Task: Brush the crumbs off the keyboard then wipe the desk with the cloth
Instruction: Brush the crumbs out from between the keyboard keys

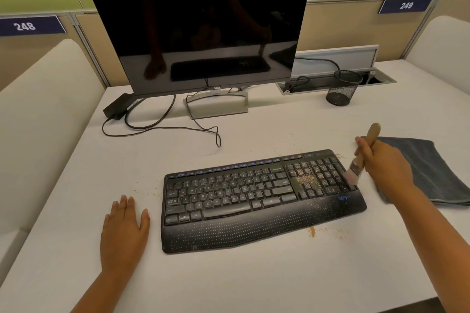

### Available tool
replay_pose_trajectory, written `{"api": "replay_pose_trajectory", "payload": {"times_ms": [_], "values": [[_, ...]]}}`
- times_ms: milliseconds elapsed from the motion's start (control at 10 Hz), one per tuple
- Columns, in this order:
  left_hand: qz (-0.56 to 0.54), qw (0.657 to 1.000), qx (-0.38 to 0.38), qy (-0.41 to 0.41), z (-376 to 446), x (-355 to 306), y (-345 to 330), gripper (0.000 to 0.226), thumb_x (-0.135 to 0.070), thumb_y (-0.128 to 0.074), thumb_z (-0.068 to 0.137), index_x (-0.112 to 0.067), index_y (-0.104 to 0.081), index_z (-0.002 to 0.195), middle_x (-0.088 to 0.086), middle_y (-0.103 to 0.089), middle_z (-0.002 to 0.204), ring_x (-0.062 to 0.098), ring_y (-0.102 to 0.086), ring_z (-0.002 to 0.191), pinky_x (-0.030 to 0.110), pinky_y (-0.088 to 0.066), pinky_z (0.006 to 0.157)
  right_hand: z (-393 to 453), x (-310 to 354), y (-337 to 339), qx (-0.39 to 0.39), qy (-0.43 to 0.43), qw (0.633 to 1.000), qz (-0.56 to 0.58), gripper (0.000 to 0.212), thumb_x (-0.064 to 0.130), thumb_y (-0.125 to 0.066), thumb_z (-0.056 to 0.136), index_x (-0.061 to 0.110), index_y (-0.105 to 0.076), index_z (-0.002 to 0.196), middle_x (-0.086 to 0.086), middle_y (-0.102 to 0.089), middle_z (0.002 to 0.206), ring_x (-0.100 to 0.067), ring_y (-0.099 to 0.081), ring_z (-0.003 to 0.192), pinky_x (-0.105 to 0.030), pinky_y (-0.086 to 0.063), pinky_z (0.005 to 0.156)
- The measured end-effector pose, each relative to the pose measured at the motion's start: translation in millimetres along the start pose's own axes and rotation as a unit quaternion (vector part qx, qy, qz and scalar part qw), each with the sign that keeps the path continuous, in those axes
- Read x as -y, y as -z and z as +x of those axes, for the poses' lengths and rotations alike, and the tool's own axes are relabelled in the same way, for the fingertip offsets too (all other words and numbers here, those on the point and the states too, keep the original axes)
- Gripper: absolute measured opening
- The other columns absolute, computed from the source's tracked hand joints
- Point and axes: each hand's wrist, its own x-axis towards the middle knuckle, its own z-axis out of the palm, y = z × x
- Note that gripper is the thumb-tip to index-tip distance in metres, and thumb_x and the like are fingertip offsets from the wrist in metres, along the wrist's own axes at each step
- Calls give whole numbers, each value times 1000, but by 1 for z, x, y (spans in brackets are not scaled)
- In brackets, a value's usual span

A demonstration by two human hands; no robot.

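The right hand [381, 160] grips the brush [361, 160] at the keyboard [254, 201] number pad, where crumbs [306, 180] cluster; the left hand [122, 226] lies flat on the surface [229, 282]. The cloth [432, 170] waits beside (right). Hard strokes could drive crumbs between keys

Dark monitor [198, 30], mesh pen cup [343, 87], power adapter [117, 107] behind.

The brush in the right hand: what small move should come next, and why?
Probably sweep the wooden-handled brush, which the right hand grips, leftward across the number pad of the black keyboard. Its bristles sit at the pad's right edge, and the tan crumbs lie thick just left of them.
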Motion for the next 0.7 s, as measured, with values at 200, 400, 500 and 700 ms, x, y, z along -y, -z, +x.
{"api": "replay_pose_trajectory", "payload": {"times_ms": [200,400,500,700], "values": [[6,1000,-2,-1,2,1,-1,53,-29,-43,93,3,-38,137,18,-33,146,32,-26,137,43,-18,113,3,7,-15,45,29,993,105,88,91,-15,66,19,-64,81,-2,-66,70,-21,-63,62,-38,-51,63],[7,1000,-2,-2,2,1,-1,54,-29,-42,93,2,-37,137,18,-33,146,32,-25,138,43,-18,113,14,14,-10,37,18,999,-19,53,51,-31,96,11,-59,79,-11,-62,75,-29,-58,71,-39,-46,65],[4,1000,-4,-3,1,1,-1,53,-30,-40,95,3,-37,137,18,-33,146,32,-26,137,43,-18,113,20,13,-13,32,19,999,11,50,52,-32,96,12,-62,89,-9,-61,75,-27,-57,72,-36,-41,62],[7,1000,-7,-6,2,2,-3,54,-32,-37,95,3,-39,136,19,-34,145,33,-27,137,44,-18,112,17,14,-16,44,21,999,-18,50,47,-30,98,10,-62,88,-3,-56,69,-24,-53,68,-34,-38,60]]}}
